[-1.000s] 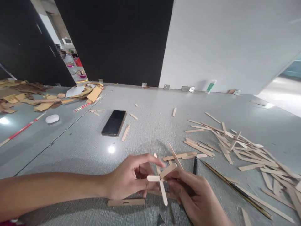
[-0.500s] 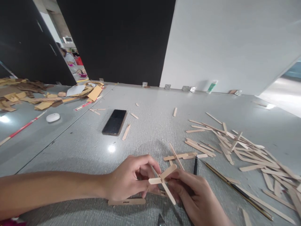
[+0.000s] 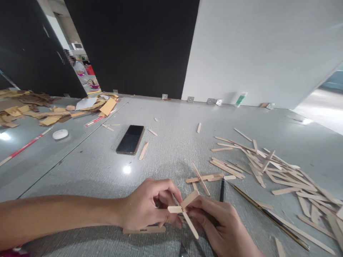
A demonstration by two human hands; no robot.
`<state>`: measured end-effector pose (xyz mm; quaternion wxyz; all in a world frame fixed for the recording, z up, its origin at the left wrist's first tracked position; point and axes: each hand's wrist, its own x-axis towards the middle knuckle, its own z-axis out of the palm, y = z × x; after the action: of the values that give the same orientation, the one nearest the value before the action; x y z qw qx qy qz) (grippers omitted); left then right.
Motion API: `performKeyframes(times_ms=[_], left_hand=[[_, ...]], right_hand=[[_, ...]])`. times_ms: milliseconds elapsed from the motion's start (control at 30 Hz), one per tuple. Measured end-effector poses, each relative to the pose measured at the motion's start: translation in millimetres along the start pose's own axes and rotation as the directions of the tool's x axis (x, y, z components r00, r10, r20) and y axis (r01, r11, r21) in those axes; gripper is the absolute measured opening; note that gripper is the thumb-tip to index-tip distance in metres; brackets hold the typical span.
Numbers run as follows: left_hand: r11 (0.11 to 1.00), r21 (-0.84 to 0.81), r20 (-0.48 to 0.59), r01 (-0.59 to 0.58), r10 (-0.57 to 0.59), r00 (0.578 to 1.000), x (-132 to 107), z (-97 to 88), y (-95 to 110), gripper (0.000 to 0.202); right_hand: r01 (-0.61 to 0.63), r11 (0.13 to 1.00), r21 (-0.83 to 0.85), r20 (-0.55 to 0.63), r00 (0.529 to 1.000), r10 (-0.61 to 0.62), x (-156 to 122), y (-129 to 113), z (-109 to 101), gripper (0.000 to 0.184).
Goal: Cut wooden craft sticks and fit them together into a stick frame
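Between my two hands is a small three-armed piece made of popsicle sticks (image 3: 190,225), its arms spread like a propeller. My left hand (image 3: 154,203) pinches it from the left, thumb and forefinger closed near its middle. From the right, the closed fingers of my right hand (image 3: 217,217) grip it close to the centre. Under my left hand lies a slotted wooden strip (image 3: 146,229), partly covered. Just beyond my right hand are joined popsicle sticks (image 3: 205,177) with one stick crossing at a slant. A dark-handled tool (image 3: 222,190) rests beside them.
A pile of popsicle sticks (image 3: 289,175) covers the right side, with a pencil (image 3: 268,213) in front. A phone (image 3: 130,139) and a white earbud case (image 3: 60,134) lie left. Cardboard scraps (image 3: 50,112) and a glue stick (image 3: 241,99) are farther back.
The three-armed stick piece has tilted and shifted slightly down and left, with my right hand's fingers closer to its centre. My left hand has barely moved.
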<state>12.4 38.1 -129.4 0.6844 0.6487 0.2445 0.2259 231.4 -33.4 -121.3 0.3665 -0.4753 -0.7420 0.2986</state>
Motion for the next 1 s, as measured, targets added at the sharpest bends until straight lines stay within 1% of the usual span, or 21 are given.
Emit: performKeyframes(times_ms=[67, 100, 167, 233, 267, 300, 367, 400, 433, 467, 533, 567, 600, 633, 667, 700, 767, 833, 1000], left_hand=[[1.000, -0.012, -0.004, 0.007, -0.007, 1.000, 0.0, 0.5, 1.2, 0.028], [1.000, -0.028, -0.021, 0.012, -0.013, 1.000, 0.1, 1.1, 1.9, 0.030], [0.999, -0.045, -0.082, 0.011, -0.015, 0.997, 0.5, 2.7, 3.5, 0.033], [1.000, -0.031, -0.148, 0.006, -0.011, 0.989, 0.7, 4.4, 5.5, 0.034], [1.000, -0.015, -0.166, 0.006, -0.008, 0.986, 0.7, 5.1, 6.5, 0.035], [1.000, -0.001, -0.172, 0.005, -0.005, 0.985, 0.5, 5.6, 7.5, 0.037], [1.000, 0.016, -0.151, 0.004, -0.002, 0.989, -0.1, 6.3, 8.9, 0.042], [1.000, 0.023, -0.134, 0.005, -0.002, 0.991, -0.4, 6.4, 9.3, 0.045], [1.000, 0.025, -0.121, 0.010, -0.007, 0.993, -0.8, 6.5, 9.4, 0.048], [1.000, 0.018, -0.115, 0.018, -0.015, 0.993, -1.0, 6.6, 9.2, 0.053], [0.999, -0.026, -0.135, 0.035, -0.039, 0.990, -1.1, 7.3, 8.5, 0.062], [0.997, -0.062, -0.149, 0.047, -0.055, 0.987, -0.8, 8.0, 8.0, 0.063], [0.994, -0.095, -0.155, 0.062, -0.076, 0.985, -0.4, 8.8, 7.7, 0.059], [0.989, -0.120, -0.144, 0.082, -0.099, 0.985, 0.2, 9.9, 7.5, 0.050], [0.986, -0.130, -0.116, 0.105, -0.120, 0.986, 0.8, 11.0, 7.6, 0.039], [0.984, -0.128, -0.076, 0.128, -0.138, 0.988, 1.4, 12.1, 7.9, 0.033], [0.984, -0.097, 0.011, 0.147, -0.147, 0.989, 2.2, 14.0, 8.7, 0.035], [0.988, -0.059, 0.057, 0.142, -0.138, 0.989, 2.1, 14.6, 9.1, 0.040], [0.992, 0.058, 0.065, 0.110, -0.114, 0.991, 0.5, 11.4, 8.7, 0.044]], right_hand=[[0.016, 1.000, -0.019, -0.001, 1.000, -0.016, 0.1, 0.5, 0.7, 0.026], [0.027, 0.999, -0.042, -0.028, 0.999, -0.029, 0.0, 0.7, 0.8, 0.023], [0.042, 0.990, -0.135, -0.153, 0.986, -0.063, -1.3, 0.9, 0.6, 0.018], [0.049, 0.971, -0.235, -0.290, 0.950, -0.118, -4.3, 0.7, 0.3, 0.019], [0.062, 0.960, -0.272, -0.306, 0.941, -0.147, -6.3, 0.4, 0.5, 0.016], [0.084, 0.950, -0.299, -0.277, 0.946, -0.171, -8.2, 0.1, 1.0, 0.012], [0.164, 0.927, -0.339, -0.143, 0.964, -0.223, -11.2, 0.0, 3.1, 0.006], [0.203, 0.913, -0.354, -0.081, 0.966, -0.247, -12.0, 0.4, 4.7, 0.008], [0.238, 0.897, -0.371, -0.043, 0.961, -0.273, -12.3, 1.1, 6.4, 0.011], [0.264, 0.884, -0.385, -0.030, 0.954, -0.298, -12.1, 2.2, 7.9, 0.013], [0.280, 0.870, -0.406, -0.049, 0.944, -0.327, -11.1, 4.8, 9.9, 0.016], [0.269, 0.868, -0.417, -0.068, 0.943, -0.325, -10.6, 6.1, 10.3, 0.017], [0.259, 0.866, -0.429, -0.091, 0.941, -0.327, -10.1, 7.1, 10.2, 0.017], [0.252, 0.864, -0.435, -0.112, 0.937, -0.330, -9.8, 7.7, 9.9, 0.018], [0.250, 0.865, -0.435, -0.122, 0.936, -0.331, -9.7, 8.1, 9.4, 0.019], [0.253, 0.866, -0.432, -0.126, 0.934, -0.336, -9.8, 8.2, 8.8, 0.020], [0.265, 0.868, -0.419, -0.111, 0.934, -0.338, -10.3, 8.0, 8.0, 0.022], [0.265, 0.869, -0.418, -0.099, 0.938, -0.333, -10.4, 7.7, 7.7, 0.021], [0.281, 0.836, -0.470, -0.130, 0.915, -0.381, -8.2, 7.5, 7.7, 0.017]])
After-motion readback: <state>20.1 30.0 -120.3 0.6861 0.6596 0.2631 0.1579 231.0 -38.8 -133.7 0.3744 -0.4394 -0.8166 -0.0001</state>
